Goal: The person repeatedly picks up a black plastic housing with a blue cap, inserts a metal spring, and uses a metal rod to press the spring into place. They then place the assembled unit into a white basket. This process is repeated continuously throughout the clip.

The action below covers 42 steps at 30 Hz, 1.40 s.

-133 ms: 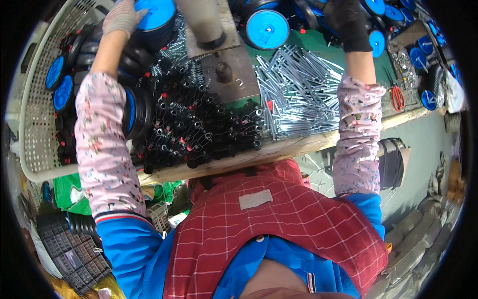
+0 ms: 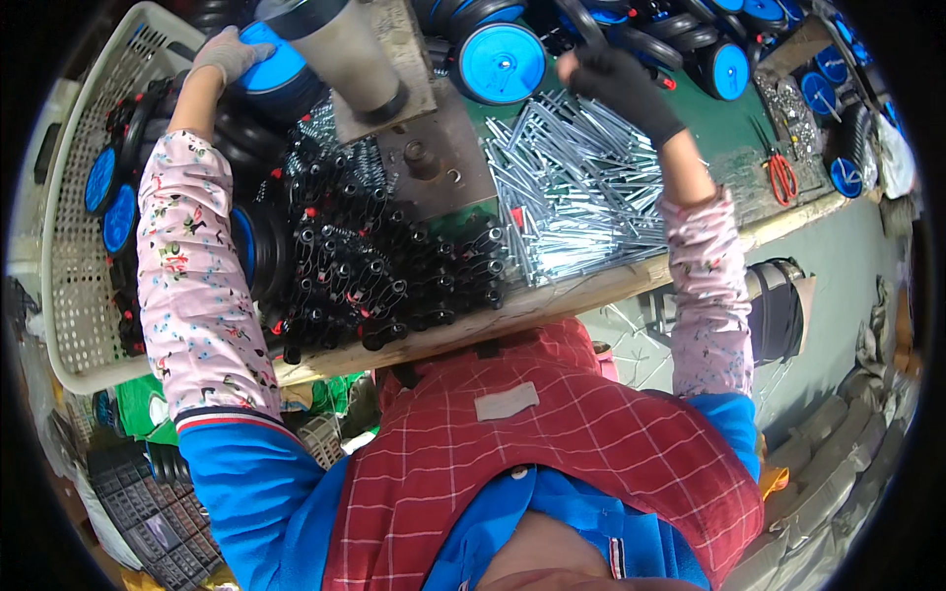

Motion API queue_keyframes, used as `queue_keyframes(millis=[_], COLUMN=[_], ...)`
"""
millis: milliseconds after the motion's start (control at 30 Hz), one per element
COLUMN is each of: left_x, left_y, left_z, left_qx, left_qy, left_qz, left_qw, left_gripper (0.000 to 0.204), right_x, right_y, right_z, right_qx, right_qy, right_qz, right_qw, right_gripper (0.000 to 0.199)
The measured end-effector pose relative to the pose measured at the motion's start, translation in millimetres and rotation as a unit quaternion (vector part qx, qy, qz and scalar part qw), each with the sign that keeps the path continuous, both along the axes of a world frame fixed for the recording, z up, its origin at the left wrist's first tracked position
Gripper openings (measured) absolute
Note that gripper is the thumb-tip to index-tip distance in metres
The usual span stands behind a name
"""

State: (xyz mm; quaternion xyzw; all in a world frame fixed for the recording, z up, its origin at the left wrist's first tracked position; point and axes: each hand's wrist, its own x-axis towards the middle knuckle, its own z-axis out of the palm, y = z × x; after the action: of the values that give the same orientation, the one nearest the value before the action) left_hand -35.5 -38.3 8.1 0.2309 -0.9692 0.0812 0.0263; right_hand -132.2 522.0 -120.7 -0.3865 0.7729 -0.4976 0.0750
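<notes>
L hand (image 2: pixel 225 51), grey glove, fingers clamped on blue-hub wheel (image 2: pixel 281 71) over white basket (image 2: pixel 74 276), far-left of bench (image 2: pixel 611 286). R hand (image 2: pixel 616 84), black glove, fingers curled together above steel pins (image 2: pixel 581 197); grip contents can't tell. Green bench top, wood edge; grey floor at right.

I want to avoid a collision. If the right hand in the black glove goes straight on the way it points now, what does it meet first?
Probably the row of blue-hubbed wheels at the far edge of the bench. The right hand points up and away over the silver rods; depth is unclear, so it may pass above them.
</notes>
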Motion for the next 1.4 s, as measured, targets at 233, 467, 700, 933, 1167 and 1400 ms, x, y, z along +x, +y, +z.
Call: queue_keyframes(millis=[233, 467, 700, 933, 1167, 1400], left_x=[-14, 26, 155, 249, 235, 199], left_y=[-7, 42, 158, 286, 299, 308], left_z=[-28, -16, 11, -83, -87, -75], left_qx=[0.0, 0.075, 0.569, 0.732, 0.78, 0.94], left_qy=[-0.014, 0.089, 0.282, 0.284, 0.226, 0.163], left_qz=[-0.055, -0.106, -0.018, 0.035, -0.016, -0.002], left_qw=[0.998, 0.988, 0.772, 0.618, 0.583, 0.301], left_gripper=[0.083, 0.048, 0.053, 0.038, 0.04, 0.053], right_x=[50, 53, 107, 174, 192, 181], right_y=[12, 13, 0, -63, -87, -62], right_z=[-58, -72, -26, 35, 48, 74], right_qx=[0.285, 0.222, -0.125, -0.088, 0.041, 0.117], right_qy=[0.157, 0.172, -0.095, 0.237, 0.338, 0.398], right_qz=[-0.119, -0.132, -0.056, 0.111, 0.112, 0.2], right_qw=[0.938, 0.951, 0.986, 0.961, 0.933, 0.888], right_gripper=[0.024, 0.021, 0.017, 0.021, 0.036, 0.088])
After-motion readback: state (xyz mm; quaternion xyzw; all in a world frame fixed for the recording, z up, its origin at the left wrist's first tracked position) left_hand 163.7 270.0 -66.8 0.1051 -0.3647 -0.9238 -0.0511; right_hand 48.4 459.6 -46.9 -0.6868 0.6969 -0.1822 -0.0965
